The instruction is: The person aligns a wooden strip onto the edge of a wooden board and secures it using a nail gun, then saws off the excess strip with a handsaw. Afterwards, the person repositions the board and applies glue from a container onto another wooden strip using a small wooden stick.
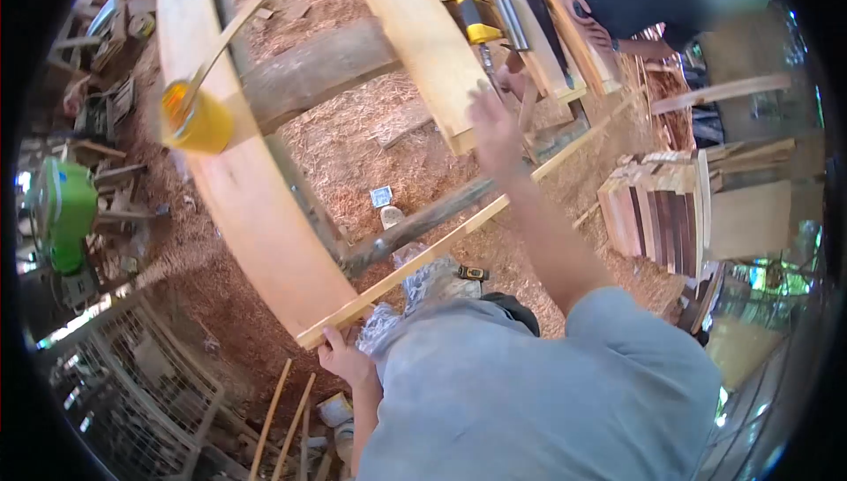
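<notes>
At ten o'clock a yellow plastic bucket [210, 126] with a stick in it stands on a broad, pale wooden board [256, 216], whose near end meets a long, narrow, pale wooden strip [423, 258] that slants from half past seven towards two. At seven o'clock your left hand [346, 361] pinches that strip's near end, thumb uppermost, while another broad, pale plank [428, 48] ends near one, beyond the strip. Well apart from your left, your right hand [494, 125] reaches to one o'clock by that plank's end, blurred fingers extended, though whether they touch it you cannot tell.
</notes>
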`<state>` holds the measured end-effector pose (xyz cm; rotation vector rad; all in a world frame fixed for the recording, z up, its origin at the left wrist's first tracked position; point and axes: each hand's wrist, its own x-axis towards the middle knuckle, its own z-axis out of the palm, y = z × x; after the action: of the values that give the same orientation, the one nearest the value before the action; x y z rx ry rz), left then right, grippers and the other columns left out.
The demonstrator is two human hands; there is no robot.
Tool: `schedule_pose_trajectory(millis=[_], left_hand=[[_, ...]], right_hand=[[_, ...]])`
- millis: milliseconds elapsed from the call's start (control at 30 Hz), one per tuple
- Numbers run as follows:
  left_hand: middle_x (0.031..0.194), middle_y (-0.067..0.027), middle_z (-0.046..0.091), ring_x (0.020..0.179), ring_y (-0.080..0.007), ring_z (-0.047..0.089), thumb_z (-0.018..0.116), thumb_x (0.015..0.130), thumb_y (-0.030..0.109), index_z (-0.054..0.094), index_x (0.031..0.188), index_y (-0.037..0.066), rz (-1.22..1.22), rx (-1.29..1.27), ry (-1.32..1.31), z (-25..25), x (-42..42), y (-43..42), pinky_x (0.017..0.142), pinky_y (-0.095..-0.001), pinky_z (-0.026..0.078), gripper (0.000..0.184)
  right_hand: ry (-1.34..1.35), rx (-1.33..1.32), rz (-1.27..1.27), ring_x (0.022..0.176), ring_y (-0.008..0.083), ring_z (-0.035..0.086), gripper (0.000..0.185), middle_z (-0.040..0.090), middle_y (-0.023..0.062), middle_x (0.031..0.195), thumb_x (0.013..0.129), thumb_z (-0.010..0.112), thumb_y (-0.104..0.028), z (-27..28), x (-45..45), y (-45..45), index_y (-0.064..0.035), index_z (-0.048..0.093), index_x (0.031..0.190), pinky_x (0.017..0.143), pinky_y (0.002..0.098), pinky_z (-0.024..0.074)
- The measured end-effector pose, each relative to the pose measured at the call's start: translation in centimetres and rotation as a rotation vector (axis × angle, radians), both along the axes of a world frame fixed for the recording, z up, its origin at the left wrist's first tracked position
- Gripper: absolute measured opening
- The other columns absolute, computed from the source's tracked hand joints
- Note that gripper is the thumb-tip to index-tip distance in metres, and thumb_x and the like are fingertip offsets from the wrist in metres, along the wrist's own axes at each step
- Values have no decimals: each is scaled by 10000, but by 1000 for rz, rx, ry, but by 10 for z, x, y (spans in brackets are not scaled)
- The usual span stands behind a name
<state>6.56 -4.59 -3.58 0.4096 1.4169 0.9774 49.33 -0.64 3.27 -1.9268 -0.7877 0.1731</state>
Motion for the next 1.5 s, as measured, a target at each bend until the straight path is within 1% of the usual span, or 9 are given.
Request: schedule_pose_trajectory(millis=[100,367,433,567,733,900,1133,1400,1500], left_hand=[[1112,-167,645,953,-267,673,572,1024,179,557,1133,-56,76,-53,39,8,7,5,792,-410,597,259],[1218,-159,601,1059,-265,605,683,929,115,448,1370,-68,-55,25,372,6,-20,12,843,-402,520,532],[1230,-151,594,1067,-256,596,691,911,101,432,1389,-56,-153,82,525,7,-26,21,826,-388,510,565],[1281,-131,579,1109,-239,592,713,800,-65,399,1432,-31,-132,120,554,7,-34,36,909,-372,498,707],[1160,-112,646,1028,-217,631,702,809,-91,570,1281,-35,-436,196,374,-7,-58,42,905,-349,514,493],[1053,-82,681,962,-209,646,714,808,-81,639,1097,-42,63,45,371,-18,-31,19,917,-350,503,301],[1195,-128,638,1082,-225,618,754,747,-96,549,1301,-46,-52,328,390,1,-24,27,976,-375,493,592],[1087,-94,666,971,-199,640,780,683,-94,604,1224,-58,-247,245,438,-7,-43,45,908,-342,523,570],[1018,-83,679,897,-175,641,807,654,-50,665,1071,-49,-267,211,700,-12,-48,41,837,-329,535,440]], right_hand=[[7,65,-309,1212,331,592,281,654,240,1227,990,551,-182,46,66,-40,19,700,1118,1042,388,433],[-577,-252,-950,1101,363,634,319,696,199,1139,990,529,-232,-48,143,-173,7,707,1102,988,420,468],[-107,-288,-661,1099,359,635,329,685,202,1158,991,519,-205,-33,121,-154,24,666,1177,985,415,476],[-175,-90,-382,1106,345,635,396,660,191,1219,960,552,-160,-56,130,-92,28,567,1308,982,407,483],[-178,-39,-115,1162,382,603,525,637,245,1227,897,609,-156,-45,165,42,24,491,1376,1012,441,473],[-216,-382,-123,1142,446,609,657,614,331,1208,853,602,-150,-42,209,136,60,343,1420,1004,479,475],[21,-621,-145,1242,439,561,975,562,356,1298,772,624,-188,-46,229,166,85,81,1535,1073,444,437],[-82,-343,-66,1178,398,608,682,638,290,1209,724,696,-232,50,195,99,17,524,1335,1002,423,474],[-29,-410,175,681,234,674,417,693,131,877,755,652,-123,74,190,73,-17,639,1158,634,367,544]])
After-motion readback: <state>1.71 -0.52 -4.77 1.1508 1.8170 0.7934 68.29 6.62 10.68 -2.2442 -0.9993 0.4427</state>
